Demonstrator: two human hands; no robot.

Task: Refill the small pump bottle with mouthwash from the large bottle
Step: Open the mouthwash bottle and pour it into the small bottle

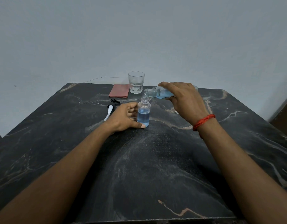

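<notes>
The small clear bottle (143, 113) stands upright and uncapped on the dark marble table (155, 159), blue mouthwash filling about half of it. My left hand (123, 118) grips its lower part from the left. My right hand (184, 99) holds the large clear bottle (157, 92) tipped almost on its side, its open mouth just above the small bottle's neck. Blue liquid lies in the large bottle's lower side. The black pump head (111, 106) with its white tube lies on the table left of my left hand.
An empty drinking glass (136, 82) stands at the table's back edge with a folded pink cloth (119, 92) to its left. A pale wall rises behind the table. A thin wire runs along the wall behind the cloth.
</notes>
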